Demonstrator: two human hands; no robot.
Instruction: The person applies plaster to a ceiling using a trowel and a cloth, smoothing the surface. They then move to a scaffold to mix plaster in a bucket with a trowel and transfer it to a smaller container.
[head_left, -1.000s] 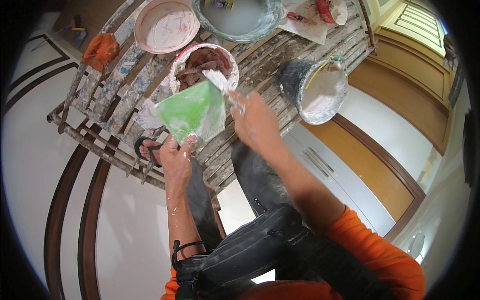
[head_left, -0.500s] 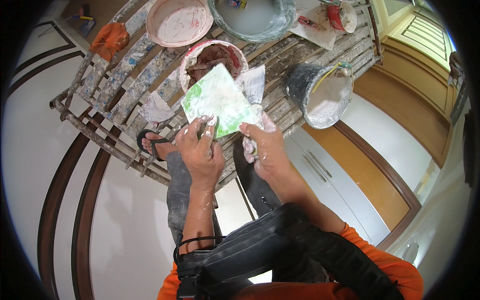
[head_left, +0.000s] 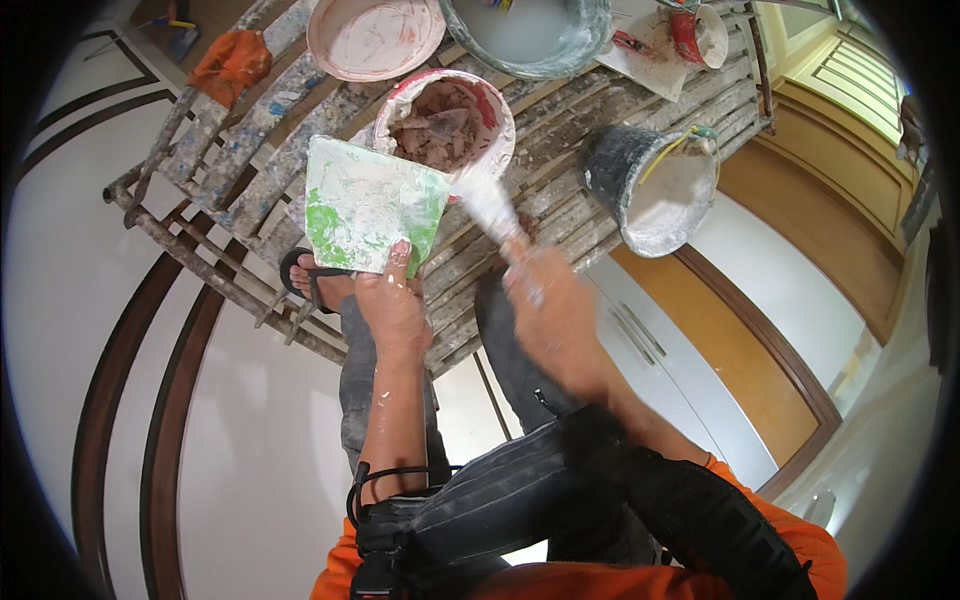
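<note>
Bench (head_left: 562, 165): under the red bucket (head_left: 502, 125).
Board (head_left: 365, 200): on the red bucket's near side, leftward.
Left hand (head_left: 392, 308): pinching the board.
Right hand (head_left: 550, 312): gripping a scraper (head_left: 487, 206), near the red bucket.
Change: I see right hand moved off, so left holds the board alone.

Left hand (head_left: 393, 308) holds green plate (head_left: 372, 205), smeared white; right hand (head_left: 552, 312) grips blurred white tool (head_left: 487, 207) beside plate, near bucket (head_left: 506, 132).

No text, label, brand, number or sign can be read in any part of the frame.
</note>
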